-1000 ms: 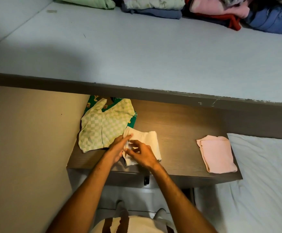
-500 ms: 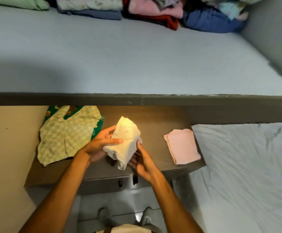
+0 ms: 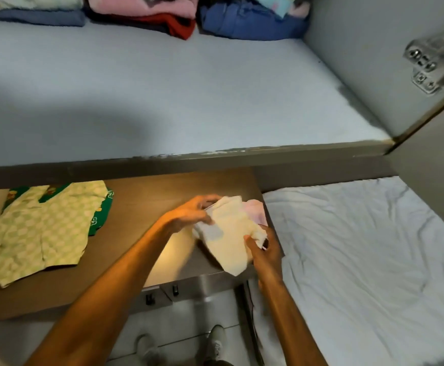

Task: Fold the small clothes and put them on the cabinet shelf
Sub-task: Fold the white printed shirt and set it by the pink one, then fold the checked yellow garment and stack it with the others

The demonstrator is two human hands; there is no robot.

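cream cloth is pinched between my left hand at its top edge and my right hand at its lower side, held above the wooden top. a pink folded piece peeks just behind it; the checked green garment lies well off to my left, the cabinet shelf beyond.

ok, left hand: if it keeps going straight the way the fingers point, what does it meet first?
The left hand, gripping the cream cloth, points right and slightly away. Past the cloth, the folded pink garment comes first, then probably the white bedsheet. Depth is unclear; it may pass above the pink one.
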